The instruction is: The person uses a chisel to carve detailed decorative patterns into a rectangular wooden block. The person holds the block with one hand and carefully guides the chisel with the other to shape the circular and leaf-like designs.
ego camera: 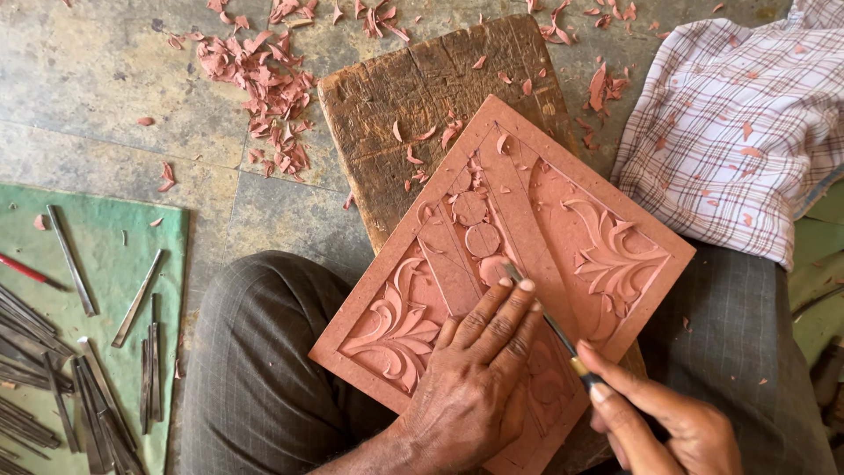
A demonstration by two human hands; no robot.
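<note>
Chisel [545, 318] diagonal, tip up-left

The panel [527, 255] lies tilted on the block [422, 97], its near corner over the lap, between the knees. The left hand [475, 387] rests flat on the panel's near part; the right hand [668, 422] is just right of it, off the panel's edge, holding the chisel [549, 324], whose tip touches the panel beside the left fingertips. Shavings [264, 79] lie on the floor behind and left of the block, some on the block. A mat [167, 229] lies far left with tools [70, 259] on it. A cloth [730, 123] lies right of the panel.
</note>
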